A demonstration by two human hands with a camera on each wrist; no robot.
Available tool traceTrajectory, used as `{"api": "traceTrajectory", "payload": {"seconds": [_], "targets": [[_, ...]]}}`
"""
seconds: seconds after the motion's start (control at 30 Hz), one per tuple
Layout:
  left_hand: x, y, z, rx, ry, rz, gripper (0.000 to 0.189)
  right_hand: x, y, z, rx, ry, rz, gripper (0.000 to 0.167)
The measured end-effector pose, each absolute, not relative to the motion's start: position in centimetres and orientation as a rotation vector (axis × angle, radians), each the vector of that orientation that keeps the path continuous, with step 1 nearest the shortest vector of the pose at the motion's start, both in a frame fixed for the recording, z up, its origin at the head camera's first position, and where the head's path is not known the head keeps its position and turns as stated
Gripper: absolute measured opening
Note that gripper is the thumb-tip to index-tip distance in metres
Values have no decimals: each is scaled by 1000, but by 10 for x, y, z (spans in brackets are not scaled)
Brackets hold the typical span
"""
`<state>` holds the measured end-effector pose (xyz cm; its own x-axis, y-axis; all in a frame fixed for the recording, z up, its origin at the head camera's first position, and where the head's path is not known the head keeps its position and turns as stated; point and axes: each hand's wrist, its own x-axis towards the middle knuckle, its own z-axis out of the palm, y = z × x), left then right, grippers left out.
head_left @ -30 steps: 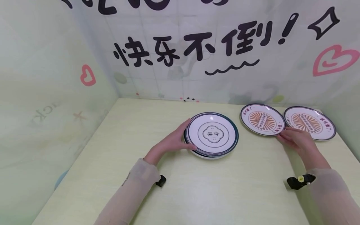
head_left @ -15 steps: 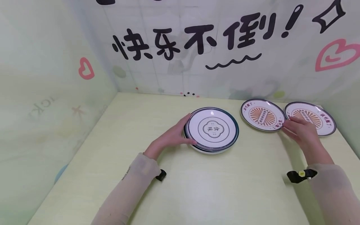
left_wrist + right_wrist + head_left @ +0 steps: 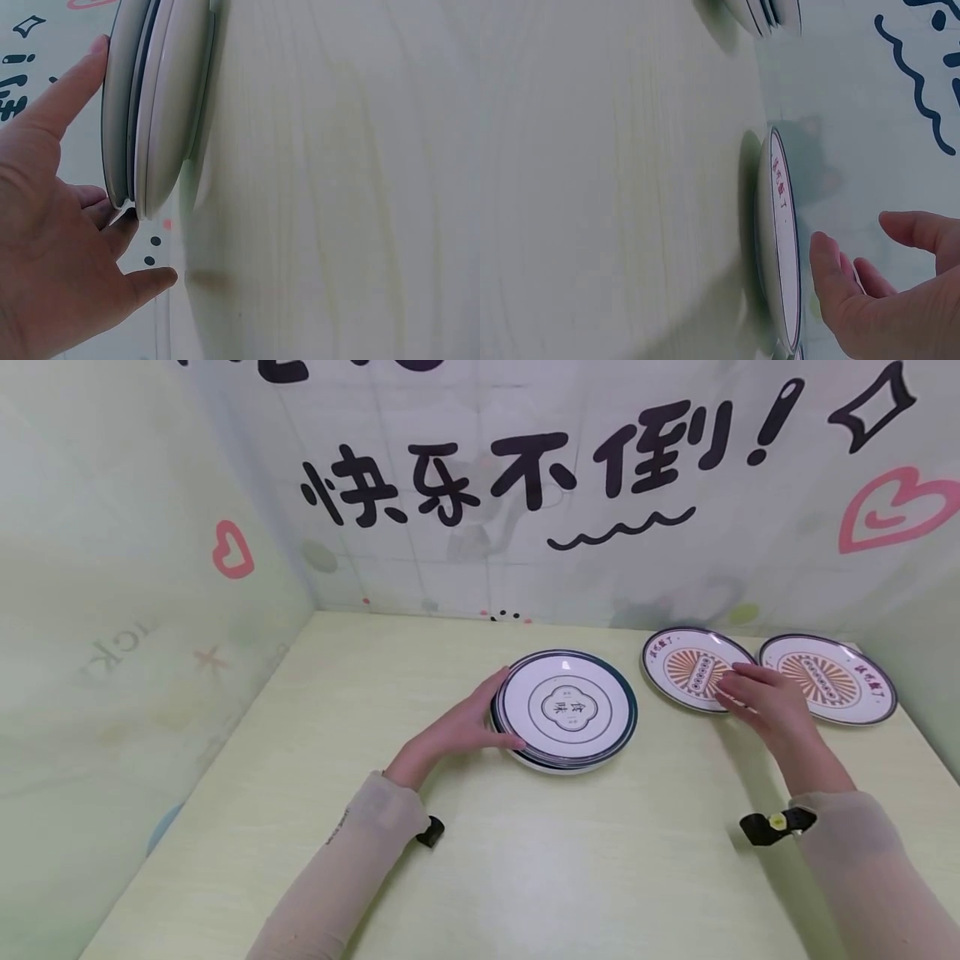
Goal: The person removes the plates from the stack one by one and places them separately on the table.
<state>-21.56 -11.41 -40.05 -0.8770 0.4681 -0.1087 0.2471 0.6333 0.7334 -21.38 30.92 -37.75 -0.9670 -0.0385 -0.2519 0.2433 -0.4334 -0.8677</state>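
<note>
A stack of white plates [image 3: 570, 706] with dark rims stands mid-table, a cloud-shaped emblem on its top plate. My left hand [image 3: 472, 718] rests against the stack's left side. Thumb and fingers are spread along the rims, and in the left wrist view the little finger stands out, away from the plates [image 3: 157, 105]. Over the near right part of a sunburst-patterned plate [image 3: 678, 668] is my right hand [image 3: 772, 702], holding nothing. The right wrist view shows that hand [image 3: 892, 289] beside this plate [image 3: 784, 240], fingers loosely bent and thumb apart.
Another sunburst plate [image 3: 862, 693] lies at the far right, beside the first one, close to the right wall. Behind the pale wooden table [image 3: 495, 877] stands a printed backdrop [image 3: 420, 568] with lettering. A side wall [image 3: 135, 693] closes off the left.
My right hand has moved from the gap between the two sunburst plates leftward, over the left one. The left hand stays at the stack; the plates have not visibly shifted. The head view tilted slightly.
</note>
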Motion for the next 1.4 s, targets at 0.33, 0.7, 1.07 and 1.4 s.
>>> {"api": "traceTrajectory", "payload": {"seconds": [0.33, 0.7, 1.07, 1.4], "targets": [[-216, -115, -402, 579, 2570, 1085, 119, -216, 282, -376, 230, 1636, -2436, 22], [-212, -114, -405, 568, 2580, 1065, 119, -215, 256, -384, 174, 1791, -2262, 19], [-213, -111, -404, 594, 2591, 1068, 119, -207, 237, -383, 102, 1947, -2118, 35], [-214, -113, -404, 576, 2592, 1077, 119, -206, 220, -388, 57, 2204, -1846, 58]]}}
